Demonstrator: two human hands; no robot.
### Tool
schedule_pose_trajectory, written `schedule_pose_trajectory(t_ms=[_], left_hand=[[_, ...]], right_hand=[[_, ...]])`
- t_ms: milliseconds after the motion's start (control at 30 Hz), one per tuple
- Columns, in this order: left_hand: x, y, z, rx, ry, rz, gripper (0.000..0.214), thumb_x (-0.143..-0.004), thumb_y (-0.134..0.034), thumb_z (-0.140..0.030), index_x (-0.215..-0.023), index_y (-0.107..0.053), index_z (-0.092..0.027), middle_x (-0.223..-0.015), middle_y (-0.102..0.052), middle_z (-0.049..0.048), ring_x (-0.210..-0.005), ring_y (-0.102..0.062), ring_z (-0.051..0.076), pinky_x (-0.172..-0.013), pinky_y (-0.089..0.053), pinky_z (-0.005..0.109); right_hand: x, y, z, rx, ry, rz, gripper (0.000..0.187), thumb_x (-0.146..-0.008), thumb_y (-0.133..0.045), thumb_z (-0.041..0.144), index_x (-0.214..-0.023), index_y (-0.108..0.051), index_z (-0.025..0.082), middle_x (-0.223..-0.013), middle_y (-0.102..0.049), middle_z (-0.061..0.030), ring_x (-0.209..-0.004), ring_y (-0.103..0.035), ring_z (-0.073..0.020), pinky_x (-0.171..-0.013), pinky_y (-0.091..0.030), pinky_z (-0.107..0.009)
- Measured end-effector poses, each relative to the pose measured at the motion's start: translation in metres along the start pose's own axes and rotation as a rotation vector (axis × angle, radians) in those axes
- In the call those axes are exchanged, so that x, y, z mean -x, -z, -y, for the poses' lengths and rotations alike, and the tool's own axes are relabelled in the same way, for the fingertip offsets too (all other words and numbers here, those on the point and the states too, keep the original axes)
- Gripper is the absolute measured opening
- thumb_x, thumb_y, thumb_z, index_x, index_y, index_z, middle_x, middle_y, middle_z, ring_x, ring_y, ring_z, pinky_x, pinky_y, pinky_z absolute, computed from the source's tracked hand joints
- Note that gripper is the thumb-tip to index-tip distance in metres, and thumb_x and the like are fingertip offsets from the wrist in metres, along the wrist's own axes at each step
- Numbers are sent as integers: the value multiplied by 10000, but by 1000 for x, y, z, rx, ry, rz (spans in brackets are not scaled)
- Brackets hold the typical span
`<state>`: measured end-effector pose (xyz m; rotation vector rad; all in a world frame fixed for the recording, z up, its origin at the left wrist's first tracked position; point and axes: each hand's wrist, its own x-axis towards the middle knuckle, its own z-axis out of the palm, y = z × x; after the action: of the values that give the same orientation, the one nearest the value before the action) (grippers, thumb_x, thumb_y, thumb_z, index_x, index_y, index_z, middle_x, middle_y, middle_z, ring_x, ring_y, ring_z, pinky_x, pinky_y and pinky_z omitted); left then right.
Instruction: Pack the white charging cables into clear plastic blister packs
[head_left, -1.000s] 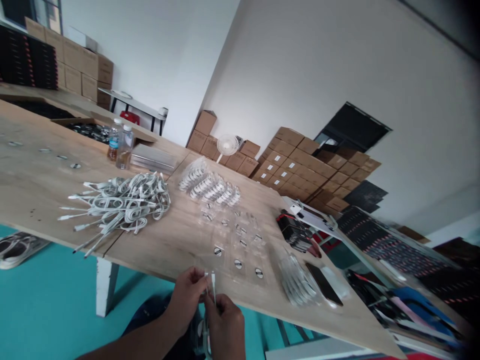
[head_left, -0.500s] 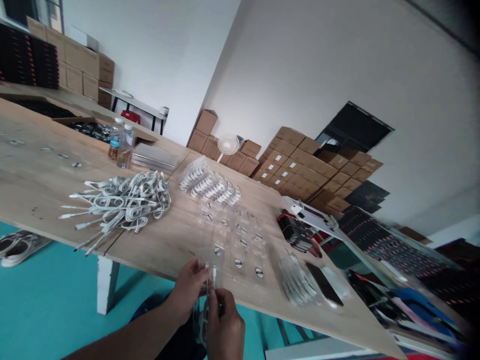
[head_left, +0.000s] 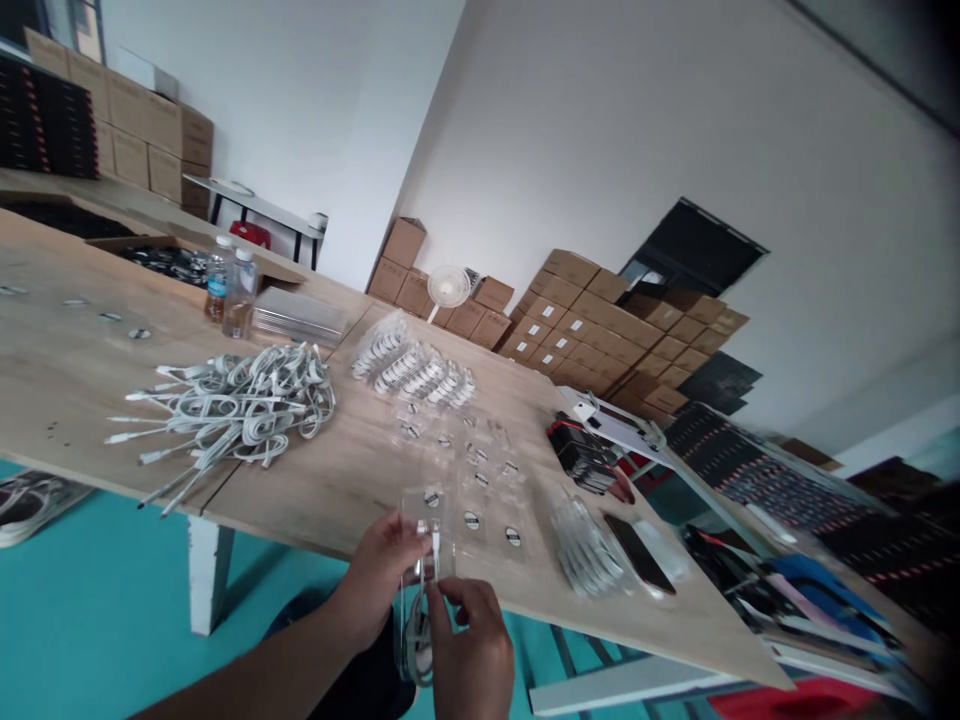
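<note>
My left hand (head_left: 379,575) and my right hand (head_left: 472,650) meet just below the near edge of the wooden table (head_left: 315,480). Together they hold a clear plastic bag (head_left: 424,520) with a coiled white cable (head_left: 420,625) partly inside it, its connector ends pointing up. Both hands are closed in a pinch on the bag and cable. Several clear bags with round stickers (head_left: 480,490) lie on the table right above my hands. A heap of loose white cables (head_left: 232,405) lies to the left, and a row of bagged cables (head_left: 412,370) lies farther back.
Two water bottles (head_left: 229,290) and a stack of clear sleeves (head_left: 300,315) stand at the far left. More bagged cables (head_left: 589,550), a dark phone (head_left: 637,565) and a black-red bundle (head_left: 581,455) lie right. Cardboard boxes (head_left: 600,330) are stacked by the wall. The floor is teal.
The clear bag has come up over the cable's connector ends. My hands shifted slightly right and up, with the coil now hanging between them. The view has turned a little.
</note>
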<state>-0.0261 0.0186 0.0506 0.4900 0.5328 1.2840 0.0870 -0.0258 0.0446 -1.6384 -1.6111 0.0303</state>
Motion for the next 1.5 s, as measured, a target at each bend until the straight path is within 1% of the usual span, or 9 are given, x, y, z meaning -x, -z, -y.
schedule_pose_trajectory(t_ms=[233, 400, 600, 733, 867, 1067, 1200, 1400, 1500], left_hand=[[2, -7, 0, -17, 39, -21, 387, -559, -856, -329, -866, -712, -142, -857, -722, 92, -807, -661, 214, -792, -501, 335], [4, -13, -2, -33, 28, 7, 316, -578, -845, -304, -810, -725, -127, -790, -706, 83, -747, -636, 181, -763, -488, 295], [4, -8, -2, -33, 48, 42, 290, -605, -827, -319, -801, -705, -145, -839, -708, 86, -797, -643, 207, -734, -490, 292], [3, -6, -1, -12, 54, 22, 320, -598, -832, -319, -835, -694, -153, -849, -715, 84, -808, -660, 224, -736, -508, 320], [3, -7, -1, -11, 53, 21, 321, -602, -828, -312, -841, -687, -151, -853, -721, 82, -803, -668, 217, -741, -512, 317], [1, -5, 1, -5, 60, 26, 324, -593, -825, -286, -851, -687, -147, -810, -712, 64, -753, -662, 202, -710, -511, 314], [2, -5, 1, -29, 68, 15, 321, -598, -816, -270, -865, -688, -146, -780, -702, 52, -737, -651, 190, -703, -510, 308], [5, -7, 5, -41, 82, 15, 293, -615, -800, -287, -842, -674, -152, -718, -662, 27, -696, -628, 175, -691, -503, 306], [6, -10, 9, -78, 71, -3, 300, -590, -818, -301, -799, -670, -146, -706, -644, 19, -671, -603, 160, -666, -496, 293]], right_hand=[[0, 11, 4, -110, -128, -17, 468, -882, -433, 598, -784, -676, 211, -681, -694, -62, -602, -602, -197, -598, -432, -281], [1, 10, 2, -173, -190, 30, 434, -872, -457, 578, -798, -674, 210, -638, -681, -38, -561, -580, -185, -561, -426, -270], [-1, 11, 7, -277, -185, 14, 410, -817, -544, 586, -708, -647, 205, -551, -614, 3, -472, -496, -141, -502, -410, -245], [-6, 19, 8, -389, -267, 104, 353, -790, -603, 529, -774, -683, 185, -596, -644, -9, -519, -536, -154, -492, -424, -233], [-10, 26, 7, -469, -291, 242, 343, -794, -613, 480, -890, -720, 169, -733, -701, -36, -652, -607, -183, -580, -466, -235], [-11, 22, 0, -522, -331, 210, 373, -766, -621, 528, -764, -718, 168, -619, -663, -14, -620, -603, -188, -570, -451, -249], [-16, 22, -6, -388, -330, 203, 332, -738, -659, 503, -704, -693, 174, -641, -699, -48, -633, -631, -211, -597, -473, -272], [-17, 25, -7, -28, -123, 170, 238, -795, -603, 412, -659, -656, 224, -632, -703, -48, -578, -633, -198, -569, -438, -281], [-17, 27, -4, 86, -77, 182, 204, -822, -562, 351, -676, -635, 228, -643, -705, -47, -587, -644, -201, -561, -417, -284]])
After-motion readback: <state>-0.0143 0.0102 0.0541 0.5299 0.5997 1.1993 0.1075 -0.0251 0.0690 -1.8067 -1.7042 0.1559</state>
